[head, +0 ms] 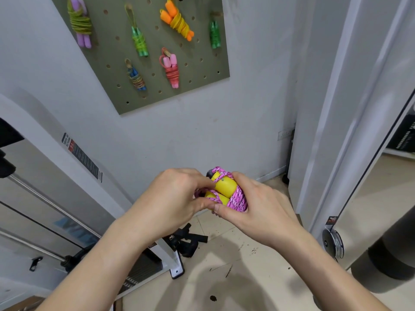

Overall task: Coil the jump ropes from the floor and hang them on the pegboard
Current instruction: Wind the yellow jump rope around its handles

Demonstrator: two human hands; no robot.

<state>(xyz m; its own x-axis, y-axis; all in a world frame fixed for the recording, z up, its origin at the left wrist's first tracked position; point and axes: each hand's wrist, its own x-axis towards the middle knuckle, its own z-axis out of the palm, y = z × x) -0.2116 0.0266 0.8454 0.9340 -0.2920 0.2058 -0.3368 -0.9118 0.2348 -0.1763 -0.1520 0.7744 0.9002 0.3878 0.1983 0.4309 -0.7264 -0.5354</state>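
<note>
I hold a jump rope (225, 187) with two yellow handles side by side and pink braided cord wound around them, at chest height before the wall. My right hand (253, 207) grips the wound bundle from the right and below. My left hand (173, 198) pinches a strand of the pink cord against the handles on the left. Above, the olive pegboard (197, 90) carries several coiled ropes: purple-handled (80, 23), light green (139, 41), orange (178, 21), dark green (215, 34), blue (135, 78) and pink (171, 69).
A white gym machine frame (74, 158) with steel bars stands at the left, its foot (176, 269) on the tiled floor. Black straps (187, 240) lie beside it. A white door frame (332, 131) and a mirrored panel are on the right.
</note>
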